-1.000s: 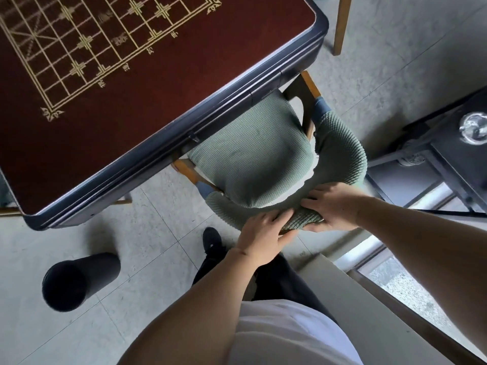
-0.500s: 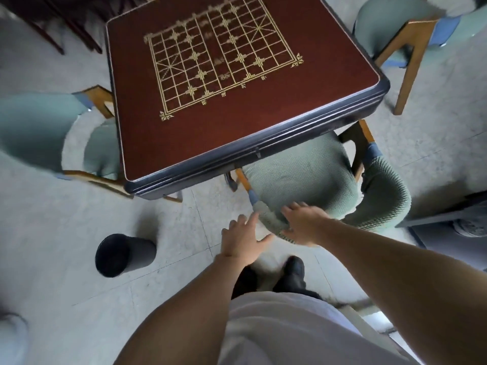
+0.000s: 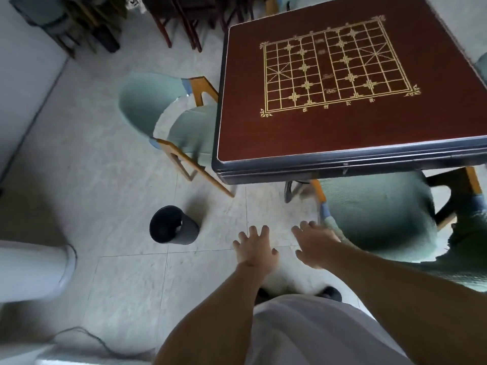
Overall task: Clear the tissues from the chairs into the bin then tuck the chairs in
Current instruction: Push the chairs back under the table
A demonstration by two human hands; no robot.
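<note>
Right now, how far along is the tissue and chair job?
Done: the near chair sits partly under the table, and something pale lies in the bin. In hand: nothing; left hand and right hand are open, off the chair. Left: the left chair looks only partly tucked; no tissue shows on either seat.

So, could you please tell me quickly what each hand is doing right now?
Left hand: open, fingers spread, holding nothing, over the floor.
Right hand: open, fingers spread, holding nothing, beside the green chair.
</note>
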